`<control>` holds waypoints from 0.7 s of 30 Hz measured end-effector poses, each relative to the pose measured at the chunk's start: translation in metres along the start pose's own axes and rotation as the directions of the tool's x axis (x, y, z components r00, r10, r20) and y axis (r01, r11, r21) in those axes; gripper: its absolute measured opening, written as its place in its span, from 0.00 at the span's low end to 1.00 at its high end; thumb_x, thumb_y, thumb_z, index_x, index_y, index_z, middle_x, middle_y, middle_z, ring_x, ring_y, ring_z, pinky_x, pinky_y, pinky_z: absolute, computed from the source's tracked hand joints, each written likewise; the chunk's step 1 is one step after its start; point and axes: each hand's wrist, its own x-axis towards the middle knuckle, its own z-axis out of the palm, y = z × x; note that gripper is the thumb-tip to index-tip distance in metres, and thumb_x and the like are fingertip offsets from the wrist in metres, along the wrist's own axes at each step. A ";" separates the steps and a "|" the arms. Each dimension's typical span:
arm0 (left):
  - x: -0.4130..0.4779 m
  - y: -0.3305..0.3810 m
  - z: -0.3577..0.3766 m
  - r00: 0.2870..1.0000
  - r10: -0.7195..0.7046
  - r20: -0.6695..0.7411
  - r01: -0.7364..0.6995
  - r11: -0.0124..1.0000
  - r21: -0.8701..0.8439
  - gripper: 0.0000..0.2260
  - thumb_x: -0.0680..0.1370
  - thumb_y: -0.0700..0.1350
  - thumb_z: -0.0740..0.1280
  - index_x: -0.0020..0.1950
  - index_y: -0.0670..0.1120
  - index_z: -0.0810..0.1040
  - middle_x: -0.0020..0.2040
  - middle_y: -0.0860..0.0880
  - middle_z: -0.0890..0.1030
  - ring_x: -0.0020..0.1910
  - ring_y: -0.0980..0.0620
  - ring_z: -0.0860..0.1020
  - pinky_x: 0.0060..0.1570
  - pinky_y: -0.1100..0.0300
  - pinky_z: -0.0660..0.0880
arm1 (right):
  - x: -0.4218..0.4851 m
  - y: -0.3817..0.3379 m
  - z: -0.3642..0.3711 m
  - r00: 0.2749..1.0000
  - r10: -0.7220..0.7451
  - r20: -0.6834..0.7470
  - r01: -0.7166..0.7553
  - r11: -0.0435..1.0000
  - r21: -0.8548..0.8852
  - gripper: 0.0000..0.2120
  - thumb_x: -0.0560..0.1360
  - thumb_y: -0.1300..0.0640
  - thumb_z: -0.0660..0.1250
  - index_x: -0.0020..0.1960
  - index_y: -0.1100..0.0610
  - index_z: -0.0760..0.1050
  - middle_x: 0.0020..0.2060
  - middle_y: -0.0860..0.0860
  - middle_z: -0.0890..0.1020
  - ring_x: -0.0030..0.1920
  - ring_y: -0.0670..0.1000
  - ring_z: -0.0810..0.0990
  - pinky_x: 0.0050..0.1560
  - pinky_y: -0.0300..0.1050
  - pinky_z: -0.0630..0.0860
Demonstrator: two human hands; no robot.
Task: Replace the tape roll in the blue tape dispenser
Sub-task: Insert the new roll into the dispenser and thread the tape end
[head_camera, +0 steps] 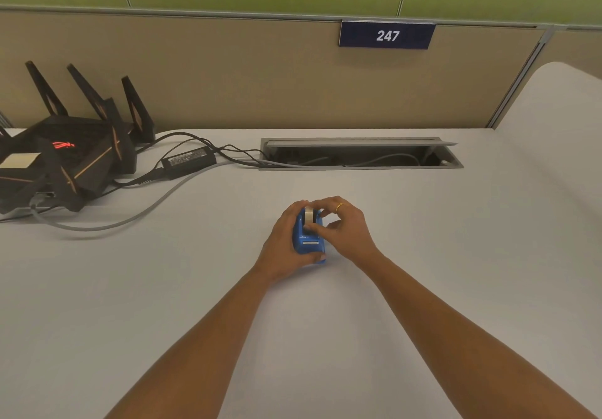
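Note:
A small blue tape dispenser [309,242] stands on the white desk, near the middle, with its cutter end facing me. A pale tape roll [308,215] sits upright in its top slot. My left hand [283,242] wraps around the dispenser's left side, thumb under the front edge. My right hand [345,226] comes in from the right; its thumb and fingers pinch the roll from both sides. Most of the roll and the dispenser's far end are hidden by my fingers.
A black router [65,158] with upright antennas stands at the far left, with a power brick [189,158] and cables [130,216] trailing across the desk. An open cable tray [358,154] is set into the desk at the back. A partition wall rises behind.

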 end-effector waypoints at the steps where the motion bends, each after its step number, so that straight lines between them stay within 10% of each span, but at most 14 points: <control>1: 0.000 0.000 0.000 1.000 -0.001 0.000 0.001 1.000 0.002 0.41 0.65 0.38 0.75 0.72 0.42 0.55 0.72 0.43 0.62 0.70 0.44 0.64 0.68 0.43 0.66 | 0.000 0.001 0.000 1.000 0.011 0.000 -0.011 1.000 0.017 0.15 0.69 0.57 0.72 0.54 0.59 0.77 0.51 0.56 0.80 0.45 0.46 0.75 0.37 0.21 0.72; 21: -0.001 0.003 0.000 1.000 0.003 -0.001 -0.003 1.000 0.007 0.40 0.66 0.38 0.75 0.72 0.42 0.55 0.72 0.44 0.62 0.70 0.45 0.65 0.69 0.45 0.65 | 0.004 0.006 0.001 0.997 0.071 0.018 -0.073 0.987 0.146 0.13 0.70 0.58 0.71 0.53 0.58 0.77 0.51 0.54 0.80 0.46 0.46 0.76 0.38 0.24 0.73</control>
